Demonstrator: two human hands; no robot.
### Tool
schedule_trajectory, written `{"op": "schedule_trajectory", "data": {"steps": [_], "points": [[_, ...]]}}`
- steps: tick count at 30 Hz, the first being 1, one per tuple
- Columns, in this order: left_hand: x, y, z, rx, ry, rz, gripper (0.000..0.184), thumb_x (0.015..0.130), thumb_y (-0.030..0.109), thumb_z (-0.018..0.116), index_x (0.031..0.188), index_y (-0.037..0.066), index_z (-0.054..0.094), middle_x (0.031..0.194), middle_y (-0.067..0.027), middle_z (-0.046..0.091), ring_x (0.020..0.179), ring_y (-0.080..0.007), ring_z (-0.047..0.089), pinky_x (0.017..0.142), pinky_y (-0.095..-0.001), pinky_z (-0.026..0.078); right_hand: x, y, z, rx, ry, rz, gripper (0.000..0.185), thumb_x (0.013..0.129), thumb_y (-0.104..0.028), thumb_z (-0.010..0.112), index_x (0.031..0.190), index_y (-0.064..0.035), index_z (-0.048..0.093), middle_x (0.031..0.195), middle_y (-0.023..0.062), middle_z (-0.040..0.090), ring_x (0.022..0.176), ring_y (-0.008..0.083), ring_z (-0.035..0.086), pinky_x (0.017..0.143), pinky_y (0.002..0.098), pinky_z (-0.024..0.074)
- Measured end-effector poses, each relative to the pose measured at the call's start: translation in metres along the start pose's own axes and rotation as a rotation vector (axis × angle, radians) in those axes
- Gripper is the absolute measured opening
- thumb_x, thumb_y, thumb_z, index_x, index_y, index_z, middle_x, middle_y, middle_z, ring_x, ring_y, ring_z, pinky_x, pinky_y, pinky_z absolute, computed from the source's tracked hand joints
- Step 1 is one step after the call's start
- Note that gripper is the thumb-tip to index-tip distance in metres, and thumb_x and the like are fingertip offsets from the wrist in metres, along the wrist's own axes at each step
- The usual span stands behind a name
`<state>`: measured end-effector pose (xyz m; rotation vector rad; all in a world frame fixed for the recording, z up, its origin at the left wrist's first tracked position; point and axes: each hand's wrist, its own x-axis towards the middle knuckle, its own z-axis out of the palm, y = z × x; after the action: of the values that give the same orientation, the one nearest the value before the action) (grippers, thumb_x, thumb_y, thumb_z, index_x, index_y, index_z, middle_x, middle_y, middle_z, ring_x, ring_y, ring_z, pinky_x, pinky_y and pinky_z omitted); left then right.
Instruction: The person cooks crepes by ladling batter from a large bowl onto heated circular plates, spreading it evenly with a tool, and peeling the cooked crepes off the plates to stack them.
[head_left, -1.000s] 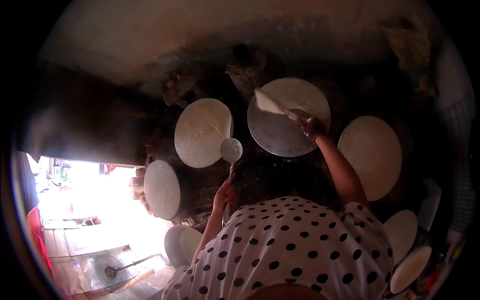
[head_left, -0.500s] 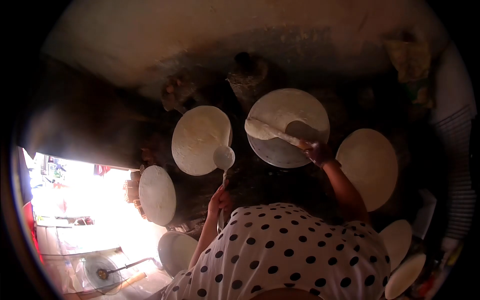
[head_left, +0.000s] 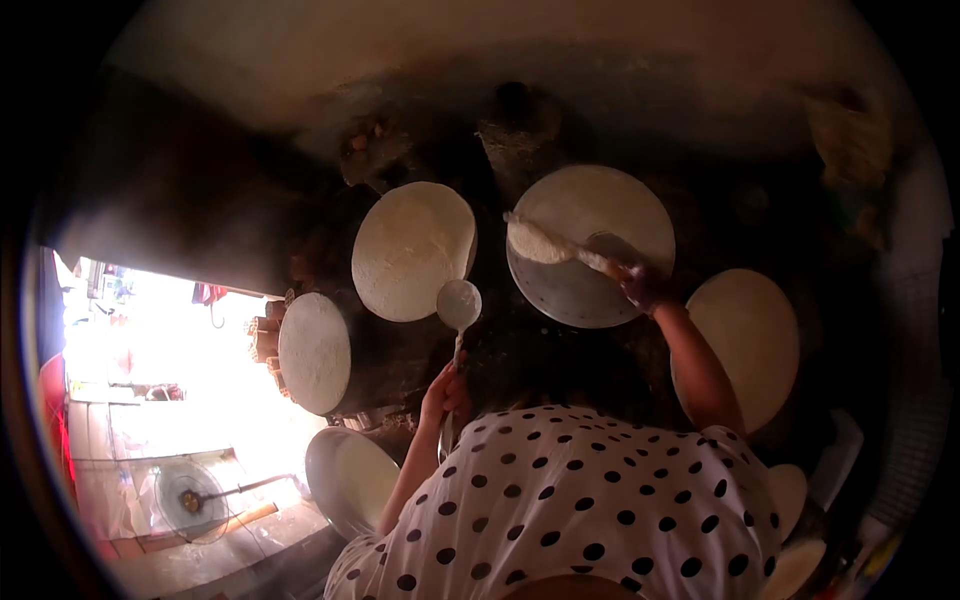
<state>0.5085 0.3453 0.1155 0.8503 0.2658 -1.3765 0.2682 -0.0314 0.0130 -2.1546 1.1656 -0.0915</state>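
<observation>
My left hand (head_left: 438,393) is closed around the handle of a ladle (head_left: 459,303). Its round bowl hangs by the lower right edge of a round griddle covered with a pale sheet (head_left: 410,250). In my right hand (head_left: 646,290) is a long paddle (head_left: 540,243), its broad end coated in pale batter. That paddle lies across another round griddle (head_left: 572,300), where a pale layer (head_left: 600,195) covers the upper part and grey surface shows below and beside the paddle.
More pale rounds stand at the left (head_left: 315,353) and right (head_left: 745,345). A basin of whitish liquid (head_left: 350,480) sits at lower left, near a fan (head_left: 195,497). Behind the griddles rises a dark, sooty wall (head_left: 620,100). Bright light enters from the left.
The camera view has shifted, so the griddles appear slightly displaced. The paddle stays over the same griddle, with its coated end still towards the left rim. Both hands keep their holds.
</observation>
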Motion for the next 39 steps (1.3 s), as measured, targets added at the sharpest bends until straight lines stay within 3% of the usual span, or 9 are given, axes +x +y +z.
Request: {"op": "schedule_trajectory", "data": {"steps": [3, 7, 11, 19, 24, 28, 30, 31, 39], "points": [[-0.022, -0.016, -0.006, 0.030, 0.013, 0.095, 0.039, 0.100, 0.022, 0.039, 0.138, 0.015, 0.040, 0.056, 0.0049, 0.027, 0.037, -0.0069, 0.028, 0.034, -0.0247, 0.030, 0.020, 0.063, -0.008, 0.011, -0.070, -0.439, 0.043, 0.085, -0.042, 0.054, 0.123, -0.0204, 0.059, 0.113, 0.0180, 0.062, 0.104, 0.0354, 0.059, 0.092, 0.0412, 0.0454], [-0.058, -0.040, -0.012, -0.063, 0.081, 0.111, 0.038, 0.100, 0.020, 0.037, 0.138, 0.014, 0.039, 0.056, 0.0041, 0.027, 0.037, -0.0071, 0.029, 0.035, -0.0245, 0.031, 0.052, 0.039, -0.021, -0.109, -0.005, 0.082, 0.048, 0.083, -0.044, 0.056, 0.122, -0.0153, 0.058, 0.116, 0.0163, 0.061, 0.105, 0.0351, 0.058, 0.091, 0.0419, 0.0463], [-0.085, -0.053, -0.053, 0.073, 0.108, 0.192, 0.039, 0.100, 0.020, 0.037, 0.138, 0.012, 0.038, 0.056, 0.0048, 0.028, 0.037, -0.0067, 0.029, 0.035, -0.0235, 0.027, 0.022, 0.039, -0.053, -0.220, -0.146, -0.433, 0.048, 0.083, -0.040, 0.059, 0.122, -0.0105, 0.057, 0.110, 0.0157, 0.064, 0.101, 0.0345, 0.061, 0.088, 0.0414, 0.0480], [-0.077, -0.051, -0.069, 0.125, 0.278, 0.132, 0.040, 0.100, 0.021, 0.039, 0.140, 0.015, 0.037, 0.055, 0.0051, 0.029, 0.039, -0.0060, 0.028, 0.035, -0.0211, 0.025, 0.029, 0.026, -0.008, -0.091, -0.101, -0.035, 0.043, 0.080, -0.034, 0.062, 0.116, -0.0100, 0.060, 0.106, 0.0172, 0.065, 0.098, 0.0343, 0.061, 0.085, 0.0418, 0.0496], [-0.078, -0.040, -0.060, 0.032, 0.159, 0.101, 0.037, 0.100, 0.022, 0.039, 0.136, 0.015, 0.040, 0.054, 0.0040, 0.027, 0.037, -0.0077, 0.030, 0.036, -0.0225, 0.028, -0.098, 0.061, -0.028, 0.123, 0.020, -0.224, 0.037, 0.083, 0.004, 0.054, 0.119, -0.0020, 0.059, 0.115, 0.0082, 0.064, 0.101, 0.0183, 0.062, 0.081, 0.0305, 0.0514], [-0.074, -0.031, -0.083, 0.111, 0.102, 0.109, 0.035, 0.100, 0.021, 0.038, 0.134, 0.015, 0.042, 0.054, 0.0044, 0.028, 0.038, -0.0072, 0.030, 0.036, -0.0224, 0.029, -0.124, 0.051, 0.059, 0.263, 0.500, -0.231, 0.035, 0.090, -0.011, 0.056, 0.124, -0.0007, 0.056, 0.088, 0.0075, 0.063, 0.071, 0.0120, 0.055, 0.063, 0.0264, 0.0472], [-0.074, -0.026, -0.080, 0.104, 0.115, 0.070, 0.035, 0.100, 0.020, 0.037, 0.134, 0.015, 0.042, 0.054, 0.0045, 0.029, 0.038, -0.0072, 0.031, 0.036, -0.0224, 0.029, -0.098, -0.020, 0.114, 0.460, 0.315, 0.299, 0.047, 0.091, -0.046, 0.051, 0.104, -0.0033, 0.066, 0.064, 0.0060, 0.058, 0.057, 0.0130, 0.049, 0.051, 0.0345, 0.0369], [-0.077, -0.021, -0.081, 0.113, 0.146, 0.036, 0.035, 0.100, 0.020, 0.036, 0.134, 0.015, 0.042, 0.055, 0.0046, 0.029, 0.038, -0.0071, 0.031, 0.036, -0.0223, 0.029, -0.091, -0.068, 0.135, 0.460, 0.285, 0.154, 0.046, 0.094, -0.043, 0.042, 0.092, -0.0018, 0.063, 0.080, 0.0186, 0.063, 0.067, 0.0335, 0.057, 0.062, 0.0437, 0.0436], [-0.099, 0.007, -0.136, 0.091, -0.002, -0.023, 0.032, 0.100, 0.021, 0.037, 0.132, 0.017, 0.044, 0.056, 0.0044, 0.030, 0.039, -0.0075, 0.030, 0.036, -0.0225, 0.027, -0.082, -0.115, 0.246, 0.402, 0.393, 0.671, 0.056, 0.088, -0.052, 0.045, 0.100, -0.0015, 0.066, 0.102, 0.0230, 0.064, 0.095, 0.0380, 0.062, 0.081, 0.0460, 0.0480]]}}
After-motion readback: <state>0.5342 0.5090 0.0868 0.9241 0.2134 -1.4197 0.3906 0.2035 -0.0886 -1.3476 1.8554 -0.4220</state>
